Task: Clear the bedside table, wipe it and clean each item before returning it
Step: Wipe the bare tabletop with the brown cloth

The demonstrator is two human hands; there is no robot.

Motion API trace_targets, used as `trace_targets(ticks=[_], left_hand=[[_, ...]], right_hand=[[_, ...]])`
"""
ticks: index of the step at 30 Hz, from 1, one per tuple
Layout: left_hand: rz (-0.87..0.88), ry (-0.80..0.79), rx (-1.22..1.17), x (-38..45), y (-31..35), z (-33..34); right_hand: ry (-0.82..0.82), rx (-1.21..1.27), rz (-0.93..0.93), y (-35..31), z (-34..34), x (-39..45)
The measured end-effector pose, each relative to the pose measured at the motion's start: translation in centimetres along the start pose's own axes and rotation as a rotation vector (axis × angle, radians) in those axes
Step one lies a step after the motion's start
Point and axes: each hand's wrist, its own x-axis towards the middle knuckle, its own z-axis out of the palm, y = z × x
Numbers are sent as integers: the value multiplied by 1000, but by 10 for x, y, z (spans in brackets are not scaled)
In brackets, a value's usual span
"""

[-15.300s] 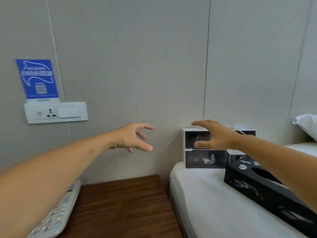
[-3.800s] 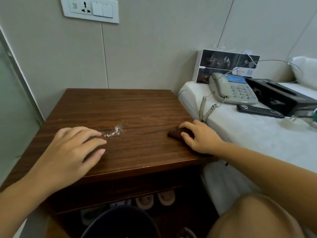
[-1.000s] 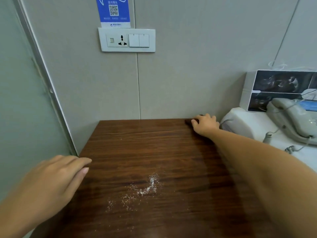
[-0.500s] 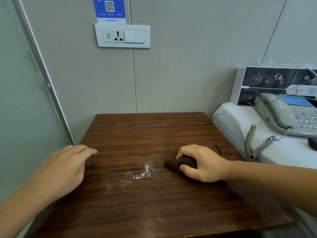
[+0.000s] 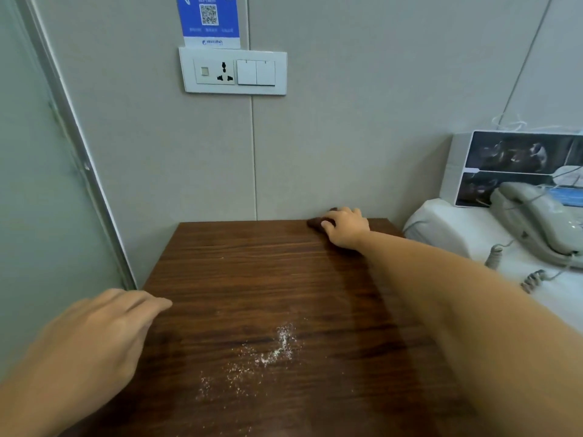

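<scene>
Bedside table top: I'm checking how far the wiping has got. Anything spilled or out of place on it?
Yes. A scatter of white powder or crumbs lies on the near middle of the bedside table. The right hand holds the brown cloth at the far edge by the wall, well away from it.

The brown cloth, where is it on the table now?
In the head view the brown cloth lies at the far right corner of the bedside table, against the wall, under the fingers of the right hand. The white crumbs lie much nearer.
</scene>
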Motion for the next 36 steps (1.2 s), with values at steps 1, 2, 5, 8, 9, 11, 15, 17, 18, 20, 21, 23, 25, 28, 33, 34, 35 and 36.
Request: trace_targets(ticks=[1, 2, 5, 8, 9, 11, 15, 17, 18, 20, 21, 23, 25, 28, 33, 34, 35, 36], left_hand=[[5, -2, 12, 1, 1, 0], [4, -16, 21, 1, 1, -1], [14, -24, 48, 3, 6, 1], [-5, -18, 74, 5, 13, -3], [-19, -28, 65, 4, 15, -3], [-35, -52, 44, 3, 18, -4], [-20, -76, 5, -1, 22, -6], [-17, -78, -5, -3, 20, -9], [-15, -77, -13, -4, 19, -10], [-7, -66, -14, -6, 15, -12], [1, -55, -10, -7, 12, -13], [18, -27, 7, -9, 7, -14], [32, -10, 32, -9, 5, -16], [42, -12, 25, -7, 7, -17], [11, -36, -38, -3, 15, -23], [16, -42, -41, -4, 16, -23], [15, -49, -42, -4, 17, -24], [15, -50, -44, -4, 18, -24]], right_hand=[[-26, 0, -49, -4, 0, 1], [-47, 3, -99, -7, 0, -2], [-66, 75, -252, -15, -5, -32], [-59, 97, -444, -29, -8, -89], [-55, 96, -517, -33, -9, -111], [-68, 89, -638, -34, -12, -149], [-130, 154, -587, -27, -20, -165], [-74, 172, -421, -24, -16, -137], [-34, 157, -312, -25, -12, -117], [9, 107, -169, -35, -2, -76], [4, 97, -151, -46, 3, -60], [-22, 90, -186, -80, 10, -34], [-50, 97, -273, -117, 16, -17], [-97, 174, -405, -162, 21, -11], [-283, 271, -694, -172, 15, -61], [-329, 269, -722, -166, 12, -67], [-355, 270, -716, -161, 9, -64], [-347, 273, -674, -158, 6, -59]])
